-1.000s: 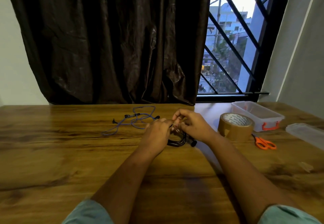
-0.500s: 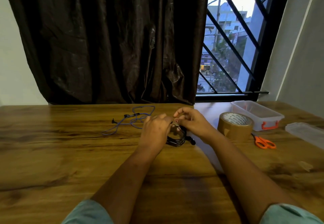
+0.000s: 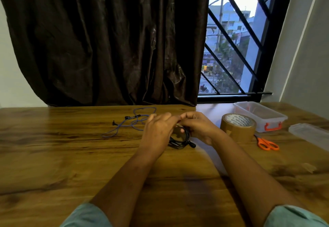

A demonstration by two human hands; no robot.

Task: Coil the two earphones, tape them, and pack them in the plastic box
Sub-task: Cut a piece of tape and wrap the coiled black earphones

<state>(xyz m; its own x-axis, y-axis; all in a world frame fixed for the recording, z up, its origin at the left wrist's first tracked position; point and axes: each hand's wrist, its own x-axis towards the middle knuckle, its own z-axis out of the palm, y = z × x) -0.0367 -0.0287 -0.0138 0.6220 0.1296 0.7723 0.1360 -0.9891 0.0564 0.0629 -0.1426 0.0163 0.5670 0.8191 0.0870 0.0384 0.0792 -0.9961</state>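
On the brown wood-grain desk (image 3: 53, 155), toward its far edge and left of centre, a blue wired earphone (image 3: 132, 122) lies loose and uncoiled, its thin cable wandering in open loops with a small dark plug at the left end; part of it is hidden behind the left hand. The left hand (image 3: 157, 134) sits just right of that cable, back of the hand up, fingers curled forward and pinched together with the other hand's fingertips over a black wired earphone wound into a small coil (image 3: 179, 138). The coil rests near the middle of the desk, between the two hands, with one dark earbud poking out at its lower right. The right hand (image 3: 199, 129) is closed around the upper right side of the coil, thumb and fingers meeting the left fingertips at a small pale bit that is too small to make out. Both forearms reach in from the near edge, with pale green sleeves at the bottom corners. Just right of the right hand stands a roll of brown packing tape (image 3: 237, 128), lying flat with its printed core upward. Behind it, near the far right corner, is an open clear plastic box with orange clips (image 3: 261, 118). Orange-handled scissors (image 3: 267, 144) lie in front of the box, and a clear plastic lid (image 3: 309, 135) rests at the desk's right edge.
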